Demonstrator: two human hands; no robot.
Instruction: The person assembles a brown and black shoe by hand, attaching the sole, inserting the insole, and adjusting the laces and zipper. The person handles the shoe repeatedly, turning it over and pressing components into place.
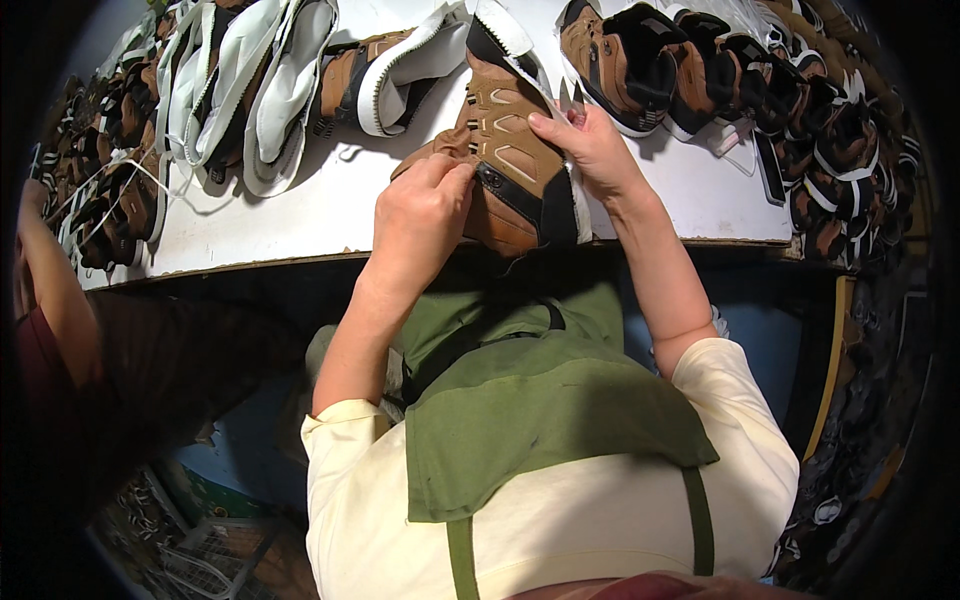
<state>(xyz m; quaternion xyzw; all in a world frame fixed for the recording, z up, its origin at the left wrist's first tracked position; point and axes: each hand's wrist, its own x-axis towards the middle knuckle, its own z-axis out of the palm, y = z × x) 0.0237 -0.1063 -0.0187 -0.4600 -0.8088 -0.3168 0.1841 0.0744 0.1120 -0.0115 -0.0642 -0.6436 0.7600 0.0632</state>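
Observation:
A brown and black shoe [515,150] with a white edge lies tilted at the table's front edge, close to my body. My left hand [428,205] is closed on it, fingers pinching the material beside the lace loops and the black strap. On the shoe's other side is my right hand [590,150], its thumb pressed on the brown upper. A small pair of metal snips [571,100] sticks out of the right hand, blade tips pointing away from me. The fingers under the shoe are hidden.
White-edged shoe uppers [280,100] stand in a row on the white table [250,235] at left. More brown shoes [625,65] line the right. A dark flat object [770,170] lies near the right edge. Another person's arm [55,290] shows at far left.

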